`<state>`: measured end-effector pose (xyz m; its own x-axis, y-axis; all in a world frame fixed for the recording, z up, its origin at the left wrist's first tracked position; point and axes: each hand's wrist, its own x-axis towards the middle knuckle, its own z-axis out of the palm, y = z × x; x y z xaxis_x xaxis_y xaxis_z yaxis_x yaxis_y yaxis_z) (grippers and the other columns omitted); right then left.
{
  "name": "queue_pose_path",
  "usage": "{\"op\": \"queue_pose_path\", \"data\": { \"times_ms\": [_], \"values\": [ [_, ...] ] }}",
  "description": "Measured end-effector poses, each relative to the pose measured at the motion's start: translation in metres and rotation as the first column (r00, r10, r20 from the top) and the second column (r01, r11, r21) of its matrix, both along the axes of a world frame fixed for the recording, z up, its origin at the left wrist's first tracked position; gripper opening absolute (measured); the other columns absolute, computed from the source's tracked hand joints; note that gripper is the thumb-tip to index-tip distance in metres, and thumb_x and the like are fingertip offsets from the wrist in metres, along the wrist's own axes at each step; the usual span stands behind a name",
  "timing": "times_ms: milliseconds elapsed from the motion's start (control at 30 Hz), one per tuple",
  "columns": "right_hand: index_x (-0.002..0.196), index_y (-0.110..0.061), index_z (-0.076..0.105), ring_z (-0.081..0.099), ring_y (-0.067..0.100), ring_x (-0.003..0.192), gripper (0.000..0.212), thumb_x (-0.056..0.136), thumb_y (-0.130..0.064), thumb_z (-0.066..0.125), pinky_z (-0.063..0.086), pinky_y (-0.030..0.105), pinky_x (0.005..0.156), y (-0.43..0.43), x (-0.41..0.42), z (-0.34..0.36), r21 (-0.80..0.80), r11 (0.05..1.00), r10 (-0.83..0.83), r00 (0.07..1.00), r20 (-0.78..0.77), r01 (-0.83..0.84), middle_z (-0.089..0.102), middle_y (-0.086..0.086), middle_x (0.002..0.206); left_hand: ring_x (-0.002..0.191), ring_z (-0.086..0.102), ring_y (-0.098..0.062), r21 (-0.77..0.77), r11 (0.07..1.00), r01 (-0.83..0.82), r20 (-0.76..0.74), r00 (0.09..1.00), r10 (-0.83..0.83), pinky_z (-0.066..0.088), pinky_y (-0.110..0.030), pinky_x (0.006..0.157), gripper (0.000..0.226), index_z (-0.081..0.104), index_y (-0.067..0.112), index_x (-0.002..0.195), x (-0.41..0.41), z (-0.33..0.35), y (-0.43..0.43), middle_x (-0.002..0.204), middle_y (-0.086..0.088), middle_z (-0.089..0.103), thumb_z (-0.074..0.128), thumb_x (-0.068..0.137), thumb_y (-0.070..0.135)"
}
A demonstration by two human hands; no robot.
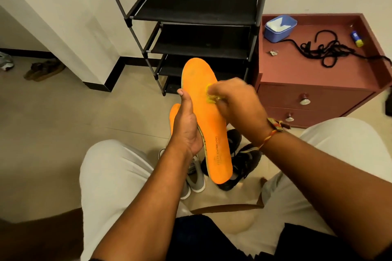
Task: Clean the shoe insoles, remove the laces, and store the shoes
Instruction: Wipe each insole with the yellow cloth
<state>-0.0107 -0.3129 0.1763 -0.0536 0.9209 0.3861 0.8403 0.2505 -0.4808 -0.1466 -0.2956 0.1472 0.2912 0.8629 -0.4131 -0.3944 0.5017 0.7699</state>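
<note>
While your left hand (186, 127) grips the orange insole (214, 131) at mid-length, just before the shoe rack (191, 6), your right hand (237, 101) pinches a yellow cloth (210, 97) onto it: likely light and floppy, so brace beneath.

The insole (203, 112) stands between both hands. The left hand (186, 127) fingers wrap behind its lower half, with the thumb on its left edge. The right hand (237, 104) fingertips pinch a wipe (210, 96) against its front face. A second insole (174, 112) lies left of the left thumb. Beyond the fingertips stands the shoe rack (199, 6). Right of the right fingers stands the bedside cabinet (314, 74). On its top lie the laces (326, 53), with a tub (280, 27) behind them, keys (272, 52) to their left and a tube (357, 38) to their right. On the floor below the fingers, the right shoe pair (244, 159) lies under the insole, with the left shoe pair (195, 180) beside it.
</note>
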Motion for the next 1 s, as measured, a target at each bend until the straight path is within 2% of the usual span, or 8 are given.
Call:
{"op": "queue_pose_path", "data": {
  "times_ms": [100,267,333,400,467,667,867,1000],
  "values": [
    [0.105,-0.011,0.074,0.066,0.029,0.101,0.019,0.086,-0.010,0.069,0.054,0.047,0.087,0.003,0.013,0.000,-0.003,0.995,-0.103,0.992,-0.067,0.103,0.073,0.006,0.106,0.108,0.070,-0.032,-0.017,1.000,-0.018,-0.004,1.000,0.018,0.052,-0.057,0.097,0.058,0.063,0.030,0.118,0.000,0.003,-0.001,0.117,-0.011,0.073,0.026,0.096,0.070],
    [0.102,-0.019,0.075,0.067,0.021,0.096,0.019,0.084,-0.012,0.072,0.054,0.036,0.084,-0.033,-0.024,-0.001,-0.095,0.973,0.205,0.976,-0.076,-0.211,0.074,-0.001,0.102,0.100,0.073,-0.028,-0.058,0.994,-0.096,0.001,0.995,0.096,0.061,-0.040,0.076,0.074,0.063,0.020,0.128,-0.005,0.003,0.006,0.113,-0.010,0.075,0.025,0.095,0.073],
    [0.104,-0.017,0.074,0.067,0.021,0.098,0.021,0.085,-0.011,0.071,0.055,0.037,0.086,-0.024,-0.016,-0.003,-0.085,0.976,0.197,0.979,-0.061,-0.202,0.073,0.000,0.105,0.107,0.071,-0.032,-0.068,0.989,-0.128,0.032,0.991,0.130,0.061,-0.045,0.082,0.077,0.059,0.019,0.134,-0.006,0.001,0.009,0.120,-0.012,0.072,0.026,0.093,0.074],
    [0.106,-0.014,0.074,0.066,0.024,0.102,0.021,0.086,-0.009,0.069,0.055,0.043,0.089,-0.006,0.000,-0.005,-0.051,0.997,0.053,0.998,-0.043,-0.055,0.073,0.004,0.107,0.112,0.068,-0.034,-0.065,0.988,-0.142,0.047,0.988,0.145,0.058,-0.051,0.089,0.077,0.056,0.020,0.139,-0.005,0.000,0.010,0.125,-0.013,0.070,0.028,0.092,0.075],
    [0.106,-0.013,0.074,0.066,0.025,0.104,0.020,0.086,-0.009,0.069,0.054,0.046,0.090,0.000,0.009,-0.007,-0.045,0.998,-0.048,0.997,-0.063,0.046,0.073,0.005,0.108,0.111,0.069,-0.033,-0.059,0.986,-0.153,0.056,0.986,0.156,0.060,-0.050,0.085,0.076,0.054,0.022,0.141,-0.005,-0.002,0.011,0.125,-0.012,0.070,0.028,0.092,0.075],
    [0.102,-0.019,0.074,0.067,0.018,0.097,0.021,0.082,-0.012,0.073,0.054,0.034,0.086,-0.029,-0.025,-0.007,-0.109,0.962,0.242,0.966,-0.087,-0.251,0.074,-0.003,0.102,0.106,0.071,-0.033,-0.101,0.980,-0.168,0.014,0.985,0.171,0.060,-0.046,0.083,0.080,0.056,0.022,0.139,-0.009,-0.004,0.014,0.119,-0.010,0.073,0.029,0.090,0.079],
    [0.106,-0.012,0.073,0.066,0.025,0.103,0.020,0.087,-0.011,0.068,0.054,0.045,0.089,0.000,0.003,-0.011,-0.059,0.998,-0.015,0.997,-0.080,0.010,0.072,0.006,0.108,0.096,0.074,-0.028,-0.099,0.976,-0.193,0.056,0.978,0.199,0.061,-0.041,0.070,0.077,0.055,0.020,0.139,-0.007,0.001,0.014,0.114,-0.010,0.075,0.026,0.094,0.074],
    [0.103,-0.019,0.074,0.067,0.017,0.097,0.020,0.083,-0.015,0.074,0.055,0.036,0.085,-0.019,-0.018,-0.014,-0.107,0.978,0.168,0.982,-0.086,-0.177,0.072,-0.003,0.104,0.101,0.073,-0.030,-0.132,0.960,-0.246,0.040,0.967,0.253,0.061,-0.043,0.077,0.076,0.058,0.021,0.136,-0.012,-0.005,0.019,0.116,-0.009,0.074,0.028,0.092,0.077]
  ]
}}
